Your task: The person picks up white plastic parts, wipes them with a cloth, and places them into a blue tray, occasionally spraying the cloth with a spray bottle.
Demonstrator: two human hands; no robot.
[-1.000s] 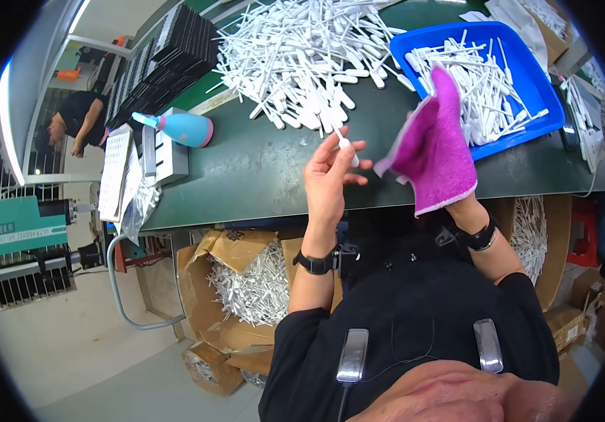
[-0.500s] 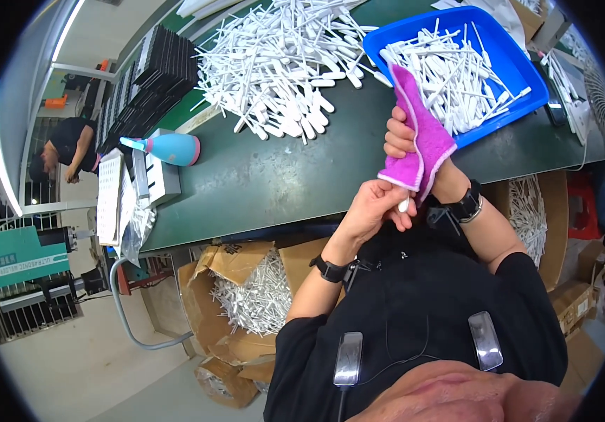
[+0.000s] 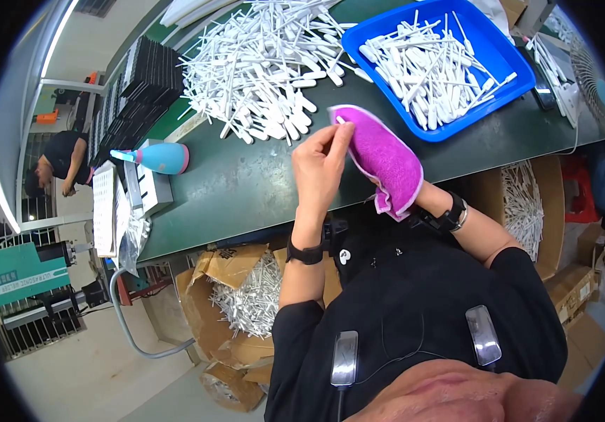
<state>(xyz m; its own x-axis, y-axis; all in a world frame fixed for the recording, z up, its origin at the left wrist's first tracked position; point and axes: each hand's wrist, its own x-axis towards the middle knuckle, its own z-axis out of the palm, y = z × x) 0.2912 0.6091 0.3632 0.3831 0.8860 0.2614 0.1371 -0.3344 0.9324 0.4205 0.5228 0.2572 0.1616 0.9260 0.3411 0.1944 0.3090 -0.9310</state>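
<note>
My right hand is wrapped in a magenta cloth and held above the green table's front edge; only its wrist with a black band shows. My left hand is raised beside it, fingertips pinching a small white plastic piece against the cloth's top edge. A large heap of white plastic sticks lies on the table beyond my hands. A blue tray with several more white sticks sits at the far right.
A teal and pink spray bottle lies at the table's left end beside stacked papers and black trays. Open cardboard boxes of white sticks stand under the table. Another person bends at the far left.
Both hands have risen from near my chest to above the table edge. The cloth now faces up and my left fingers moved from its lower edge to its top.
</note>
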